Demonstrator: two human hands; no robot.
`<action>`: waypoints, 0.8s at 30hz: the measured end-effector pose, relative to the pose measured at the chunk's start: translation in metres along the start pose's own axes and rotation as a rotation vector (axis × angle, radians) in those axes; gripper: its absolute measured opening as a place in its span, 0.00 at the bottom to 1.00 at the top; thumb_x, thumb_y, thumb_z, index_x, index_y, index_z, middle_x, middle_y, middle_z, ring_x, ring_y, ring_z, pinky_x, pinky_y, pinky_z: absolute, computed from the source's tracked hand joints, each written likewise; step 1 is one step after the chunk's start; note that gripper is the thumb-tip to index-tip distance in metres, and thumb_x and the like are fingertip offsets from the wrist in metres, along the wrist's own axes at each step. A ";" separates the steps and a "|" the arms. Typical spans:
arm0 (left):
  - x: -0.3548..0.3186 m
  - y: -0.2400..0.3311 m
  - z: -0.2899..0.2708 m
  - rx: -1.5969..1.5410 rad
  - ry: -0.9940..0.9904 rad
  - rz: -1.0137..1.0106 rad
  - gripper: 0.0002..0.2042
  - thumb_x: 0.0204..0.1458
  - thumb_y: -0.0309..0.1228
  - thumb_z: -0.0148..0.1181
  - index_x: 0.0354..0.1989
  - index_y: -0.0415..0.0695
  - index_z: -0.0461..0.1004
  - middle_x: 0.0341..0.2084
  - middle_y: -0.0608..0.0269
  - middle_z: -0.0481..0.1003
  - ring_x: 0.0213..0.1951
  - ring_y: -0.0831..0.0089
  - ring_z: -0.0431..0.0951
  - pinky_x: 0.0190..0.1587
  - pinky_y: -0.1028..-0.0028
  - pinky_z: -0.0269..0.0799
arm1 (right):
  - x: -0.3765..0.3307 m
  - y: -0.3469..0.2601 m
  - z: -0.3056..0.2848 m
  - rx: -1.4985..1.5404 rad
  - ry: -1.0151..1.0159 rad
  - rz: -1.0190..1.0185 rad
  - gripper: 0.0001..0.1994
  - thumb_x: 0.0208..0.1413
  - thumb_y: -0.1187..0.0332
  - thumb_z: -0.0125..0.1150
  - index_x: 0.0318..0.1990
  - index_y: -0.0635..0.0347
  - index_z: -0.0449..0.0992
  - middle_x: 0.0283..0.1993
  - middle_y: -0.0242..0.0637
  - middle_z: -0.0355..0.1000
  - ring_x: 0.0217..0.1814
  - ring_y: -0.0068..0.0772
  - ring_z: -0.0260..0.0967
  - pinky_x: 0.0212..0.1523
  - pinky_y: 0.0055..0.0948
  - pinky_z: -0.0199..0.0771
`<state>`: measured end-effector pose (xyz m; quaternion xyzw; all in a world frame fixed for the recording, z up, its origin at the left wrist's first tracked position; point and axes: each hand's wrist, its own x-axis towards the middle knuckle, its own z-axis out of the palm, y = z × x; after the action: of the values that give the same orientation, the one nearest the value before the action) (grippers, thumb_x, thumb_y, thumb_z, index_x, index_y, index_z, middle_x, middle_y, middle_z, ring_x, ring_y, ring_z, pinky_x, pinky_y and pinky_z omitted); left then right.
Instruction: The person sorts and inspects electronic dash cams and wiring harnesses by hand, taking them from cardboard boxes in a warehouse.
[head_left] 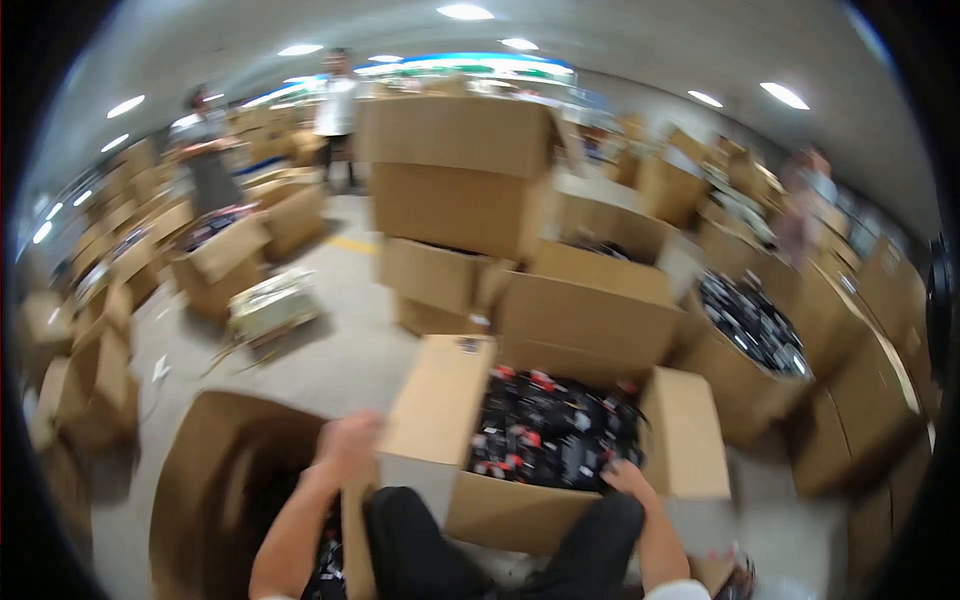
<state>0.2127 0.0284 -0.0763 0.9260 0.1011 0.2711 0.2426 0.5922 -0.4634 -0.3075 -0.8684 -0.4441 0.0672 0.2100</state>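
Note:
Between my knees stands an open cardboard box (520, 518), filled with small black items (560, 430) that carry red and pale bits; their kind is too blurred to tell. My right hand (627, 478) reaches over its near right corner, fingers bent down into the pile, closed on something I cannot make out. My left hand (350, 440) is smeared by motion above the inner edge of a second open box (215, 470) at my left. Whether its fingers hold anything does not show. More black items (330, 560) lie low in that left box, partly behind my forearm.
Ahead stand stacked cartons (450, 170) and another open carton (590, 320). At right is a box of black items (755, 325). A pale wrapped bundle (272, 305) lies on the grey floor (350, 350). Several people stand farther back; one wears a white top (337, 110).

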 end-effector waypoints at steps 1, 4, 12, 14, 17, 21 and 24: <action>-0.016 -0.003 -0.027 0.038 0.133 -0.257 0.05 0.51 0.26 0.55 0.31 0.38 0.74 0.29 0.47 0.74 0.31 0.51 0.74 0.37 0.63 0.73 | 0.004 -0.007 0.000 0.039 0.038 0.025 0.16 0.53 0.54 0.57 0.34 0.59 0.80 0.33 0.51 0.76 0.37 0.54 0.75 0.41 0.46 0.74; -0.094 -0.080 -0.044 -0.280 0.595 -0.485 0.10 0.58 0.29 0.57 0.33 0.31 0.74 0.26 0.57 0.74 0.29 0.70 0.73 0.34 0.67 0.71 | 0.009 -0.032 -0.012 0.106 -0.009 0.258 0.16 0.50 0.57 0.58 0.37 0.60 0.82 0.38 0.53 0.77 0.43 0.56 0.75 0.47 0.45 0.75; -0.358 -0.197 -0.005 0.050 -0.110 -0.999 0.18 0.56 0.41 0.56 0.33 0.34 0.73 0.33 0.40 0.75 0.39 0.44 0.76 0.40 0.54 0.71 | -0.001 -0.049 -0.041 0.117 -0.090 0.320 0.14 0.53 0.64 0.60 0.40 0.66 0.81 0.35 0.46 0.80 0.37 0.36 0.78 0.41 0.34 0.75; -0.371 -0.193 -0.008 -0.056 -0.046 -1.063 0.19 0.54 0.41 0.56 0.25 0.33 0.72 0.26 0.41 0.75 0.33 0.44 0.77 0.37 0.53 0.71 | 0.002 -0.040 -0.048 0.155 -0.189 0.386 0.15 0.54 0.63 0.60 0.40 0.68 0.80 0.31 0.45 0.77 0.35 0.38 0.75 0.40 0.34 0.74; -0.432 -0.189 -0.021 0.117 -0.011 -1.316 0.18 0.53 0.40 0.59 0.34 0.33 0.79 0.34 0.41 0.80 0.41 0.49 0.81 0.45 0.58 0.75 | 0.010 -0.042 -0.042 0.083 -0.312 0.338 0.15 0.54 0.65 0.60 0.41 0.69 0.79 0.31 0.43 0.77 0.34 0.34 0.75 0.40 0.32 0.73; -0.499 -0.174 -0.013 0.160 0.020 -1.468 0.18 0.52 0.40 0.60 0.38 0.34 0.80 0.36 0.42 0.80 0.43 0.49 0.81 0.49 0.60 0.75 | 0.019 -0.054 -0.023 0.111 -0.382 0.421 0.16 0.56 0.65 0.60 0.42 0.72 0.78 0.33 0.41 0.78 0.37 0.30 0.74 0.42 0.30 0.73; -0.490 -0.155 0.011 0.233 0.120 -1.425 0.13 0.53 0.37 0.61 0.36 0.38 0.80 0.34 0.46 0.79 0.41 0.48 0.79 0.46 0.58 0.74 | 0.014 -0.063 -0.027 0.071 -0.384 0.487 0.16 0.57 0.63 0.60 0.43 0.72 0.78 0.35 0.42 0.78 0.39 0.31 0.75 0.43 0.31 0.73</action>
<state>-0.1980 0.0012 -0.3851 0.6386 0.7215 0.0851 0.2539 0.5623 -0.4276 -0.2553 -0.9128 -0.2519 0.2939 0.1302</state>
